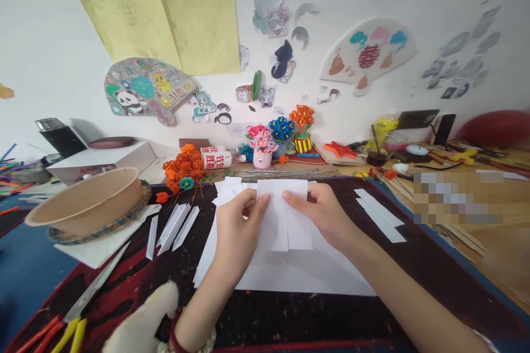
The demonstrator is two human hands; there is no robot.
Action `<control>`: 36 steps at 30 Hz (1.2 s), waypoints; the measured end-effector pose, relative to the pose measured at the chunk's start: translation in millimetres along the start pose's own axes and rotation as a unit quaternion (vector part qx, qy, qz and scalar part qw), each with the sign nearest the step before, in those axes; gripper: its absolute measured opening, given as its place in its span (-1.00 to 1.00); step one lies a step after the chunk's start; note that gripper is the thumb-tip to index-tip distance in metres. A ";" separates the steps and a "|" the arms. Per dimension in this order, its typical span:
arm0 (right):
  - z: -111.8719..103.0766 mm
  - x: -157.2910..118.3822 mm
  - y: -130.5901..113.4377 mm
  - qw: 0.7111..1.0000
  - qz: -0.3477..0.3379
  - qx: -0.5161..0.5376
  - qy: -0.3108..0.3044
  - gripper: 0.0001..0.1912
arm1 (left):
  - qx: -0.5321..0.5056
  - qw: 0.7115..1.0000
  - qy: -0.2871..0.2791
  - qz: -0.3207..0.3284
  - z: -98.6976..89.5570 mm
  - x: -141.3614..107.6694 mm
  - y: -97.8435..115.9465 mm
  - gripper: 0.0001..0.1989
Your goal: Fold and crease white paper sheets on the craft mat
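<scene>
Between my two hands is a piece of white paper [275, 226], held upright and partly folded or overlapped, with two lower edges at slightly different heights. My left hand [244, 212] pinches its left side, thumb on the front. On the upper right, my right hand [321, 207] grips it with the thumb pressed on the face and the fingers behind, hidden. Beneath them lie larger white sheets [306, 276] on the dark mat. Folded white paper strips [178, 229] lie to the left, and flat white strips [381, 215] to the right.
Scissors [89, 292] with red and yellow handles lie front left, below a tan bowl [86, 198]. Orange pipe-cleaner flowers [186, 168] and a pink flower pot [262, 157] stand at the back. Wooden sticks [455, 237] lie along the right edge.
</scene>
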State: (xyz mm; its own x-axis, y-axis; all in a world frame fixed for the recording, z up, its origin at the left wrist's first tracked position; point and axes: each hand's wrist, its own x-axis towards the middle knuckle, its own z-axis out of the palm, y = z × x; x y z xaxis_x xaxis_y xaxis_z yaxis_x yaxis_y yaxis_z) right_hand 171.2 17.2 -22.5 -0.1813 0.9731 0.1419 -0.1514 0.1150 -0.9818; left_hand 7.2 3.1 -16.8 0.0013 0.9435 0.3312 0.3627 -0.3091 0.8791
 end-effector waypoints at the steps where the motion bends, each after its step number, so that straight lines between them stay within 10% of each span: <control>1: 0.0 -0.1 -0.2 1.000 -0.001 0.000 -0.001 -0.63 | 0.001 1.000 0.001 -0.001 0.2 -0.1 0.1 -0.71; 36: -1.4 -2.6 -1.8 0.998 -0.029 -0.055 -0.004 -0.72 | 0.026 0.999 0.038 0.023 -1.2 -1.1 4.6 -0.61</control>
State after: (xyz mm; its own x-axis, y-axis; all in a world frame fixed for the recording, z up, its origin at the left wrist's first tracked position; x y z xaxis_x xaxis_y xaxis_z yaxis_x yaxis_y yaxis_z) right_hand 173.4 14.8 -21.4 -0.1830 0.9628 0.1986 -0.0542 0.1918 -0.9799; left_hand 7.7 0.5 -12.7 -0.0516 0.9159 0.3980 0.4121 -0.3435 0.8439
